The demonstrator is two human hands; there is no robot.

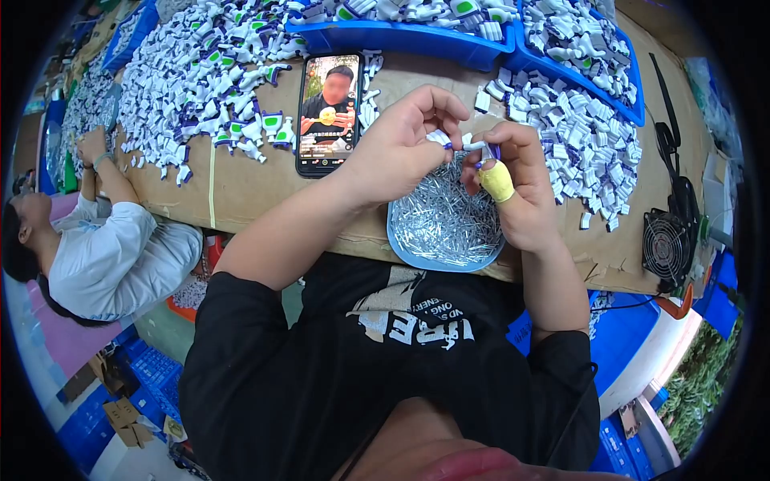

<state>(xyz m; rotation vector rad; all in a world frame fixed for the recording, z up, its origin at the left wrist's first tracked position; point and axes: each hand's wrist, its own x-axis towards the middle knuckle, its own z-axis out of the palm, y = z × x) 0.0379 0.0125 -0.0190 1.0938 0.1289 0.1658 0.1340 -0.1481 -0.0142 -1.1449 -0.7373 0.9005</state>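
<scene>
My left hand (405,148) is closed in a pinch on a small white-and-purple plastic piece (439,139). Close beside it, my right hand (525,188) pinches another small white-and-purple plastic piece (475,147); a yellow wrap (496,182) covers its thumb. The two pieces nearly meet, and I cannot tell whether they touch. Below both hands, a light-blue tray (449,265) holds a heap of thin silver metal pins (446,220). Loose white blocks with purple edges (593,164) are piled right of my right hand.
A phone (326,116) playing a video lies left of my hands. White, purple and green pieces (188,88) are heaped at the far left. Blue bins (401,37) of parts line the back. A small black fan (668,244) stands at right; another person (120,248) works at left.
</scene>
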